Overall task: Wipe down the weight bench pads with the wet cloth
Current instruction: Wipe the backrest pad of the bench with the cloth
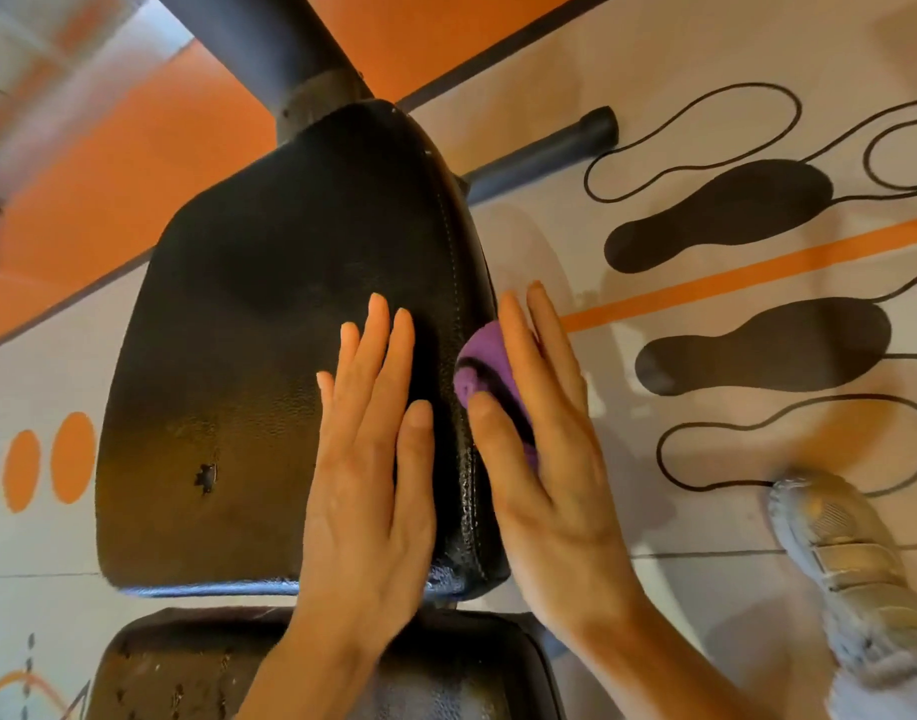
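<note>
Wiping in progress: upper bench pad (269,324), black, its right flank under treatment. Left hand (373,449) lies flat on top, bracing; right hand (539,433), fingers straight, presses purple cloth (480,363) against the side seam. Next, probably: sweep along the flank, then the lower pad (446,667).

We see only a purple edge of the cloth (480,356); the rest lies hidden under our right hand (542,433). The lower pad (446,672) is cut off by the bottom edge and partly covered by our forearms. Our shoe (851,569) runs out at the lower right corner.
</note>
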